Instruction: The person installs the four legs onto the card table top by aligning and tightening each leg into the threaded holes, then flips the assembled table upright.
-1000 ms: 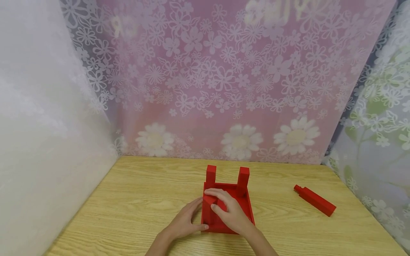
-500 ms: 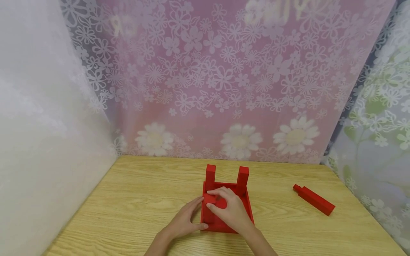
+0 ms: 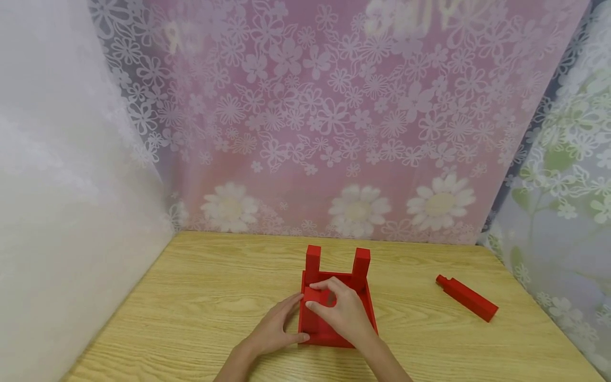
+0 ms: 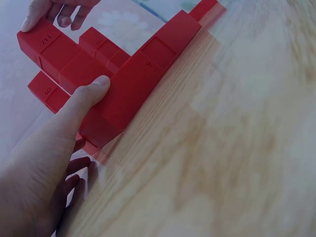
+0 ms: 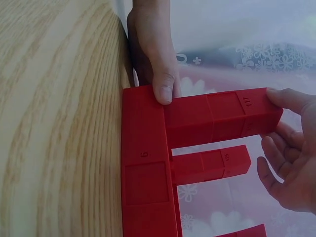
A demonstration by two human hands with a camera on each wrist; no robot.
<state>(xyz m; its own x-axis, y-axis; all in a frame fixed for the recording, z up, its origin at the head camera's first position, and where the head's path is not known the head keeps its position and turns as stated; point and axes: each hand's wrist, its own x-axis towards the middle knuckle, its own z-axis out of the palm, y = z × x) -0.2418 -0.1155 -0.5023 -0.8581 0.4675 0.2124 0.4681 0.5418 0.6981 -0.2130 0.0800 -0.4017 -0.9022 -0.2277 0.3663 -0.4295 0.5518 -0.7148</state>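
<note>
A small red tabletop [image 3: 372,313] lies upside down on the wooden table, its shallow inside facing up. At its near left corner stands a square red leg [image 5: 227,111], marked 117. My right hand [image 3: 346,313] pinches that leg's upper end between thumb and fingers. My left hand [image 3: 274,331] grips the same corner from outside; its thumb [image 4: 94,94] lies on the front face, and the fingers run along the left side. Two more red legs stand at the far corners, a left leg [image 3: 312,261] and a right leg [image 3: 361,265].
A loose red leg [image 3: 470,301] with a narrower notched end lies to the right on the wooden table [image 3: 205,286]. A flowered pink curtain [image 3: 305,159] hangs behind, with pale sheeting [image 3: 81,185] at the left and a floral sheet [image 3: 563,212] at the right.
The near left leg has turned from a slanted angle to square with the corner. My right thumb and fingers have shifted slightly with it. My left hand keeps its place.
</note>
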